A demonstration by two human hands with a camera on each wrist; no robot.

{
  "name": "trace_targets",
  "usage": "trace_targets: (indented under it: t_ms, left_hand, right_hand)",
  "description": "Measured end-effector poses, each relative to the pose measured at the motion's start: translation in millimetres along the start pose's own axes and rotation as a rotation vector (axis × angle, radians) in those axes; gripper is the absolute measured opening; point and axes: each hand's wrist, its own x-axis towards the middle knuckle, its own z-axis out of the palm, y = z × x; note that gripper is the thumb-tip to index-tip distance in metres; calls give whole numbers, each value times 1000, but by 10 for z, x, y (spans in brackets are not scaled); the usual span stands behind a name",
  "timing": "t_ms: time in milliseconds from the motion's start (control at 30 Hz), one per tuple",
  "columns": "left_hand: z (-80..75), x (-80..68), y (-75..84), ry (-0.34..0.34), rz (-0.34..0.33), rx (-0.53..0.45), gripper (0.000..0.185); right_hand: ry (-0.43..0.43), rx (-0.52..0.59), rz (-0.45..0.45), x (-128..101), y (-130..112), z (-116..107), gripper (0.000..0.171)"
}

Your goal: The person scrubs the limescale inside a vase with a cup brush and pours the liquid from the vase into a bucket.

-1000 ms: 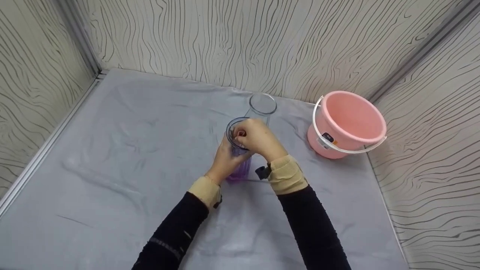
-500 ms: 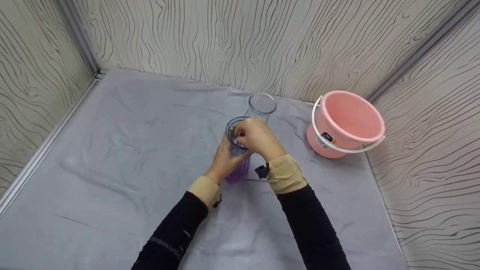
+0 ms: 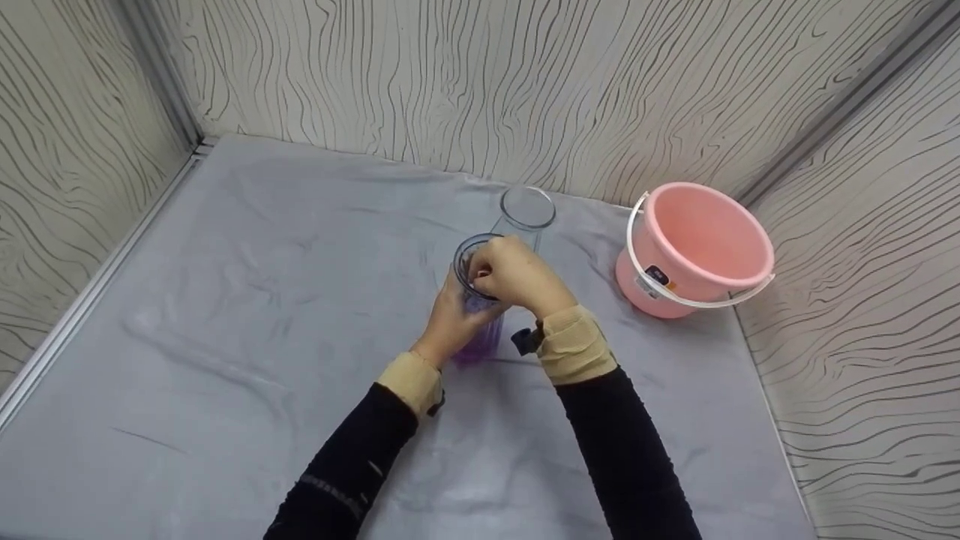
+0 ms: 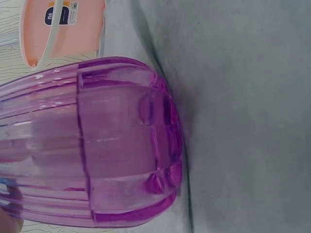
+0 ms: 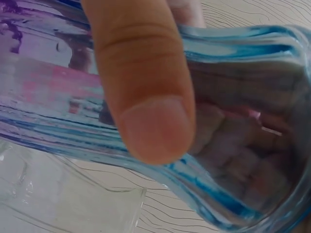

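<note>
My left hand (image 3: 450,319) grips a ribbed glass vase (image 3: 478,349) round its upper part. Purple at the base, the vase (image 4: 126,131) shades to blue at its flared mouth, and it stands tilted on the cloth. In the right wrist view, the left thumb (image 5: 150,97) lies across the outside of the neck. My right hand (image 3: 517,274) reaches into the mouth with fingers curled, pinching a small pink thing whose shape is mostly hidden. Through the blue glass those fingers look blurred. A clear glass vase (image 3: 516,232) stands just behind, apart from both hands.
At the back right stands a pink bucket (image 3: 634,281) with a white handle (image 3: 697,304) hanging at its side. A wrinkled grey cloth (image 3: 225,300) covers the table. Wood-grain patterned walls (image 3: 420,82) enclose the left, back and right sides.
The right fingers have shifted slightly in the vase's mouth, and the pink bit between them shows differently. The left hand and both vases have stayed in place.
</note>
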Motion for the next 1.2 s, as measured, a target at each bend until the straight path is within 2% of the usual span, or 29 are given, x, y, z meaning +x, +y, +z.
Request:
trace_targets:
  t_ms: [200,500,733,933,1200]
  left_hand:
    - [-2,5,-11,-3,-5,9,68]
    - [7,6,-4,-15,-4,9,70]
    - [-2,6,-12,-12,22,37,64]
    - [5,4,-7,3,15,40,69]
    - [9,8,-15,7,18,23,71]
  right_hand:
    - [-1,29,-25,-7,23,-14,10]
    - [-15,76,-10,-16,40,-27,12]
    - [22,116,-8,-25,57,-4,12]
    - [91,141,30,-31,48,20,9]
    - [173,92,67,-45,28,70,7]
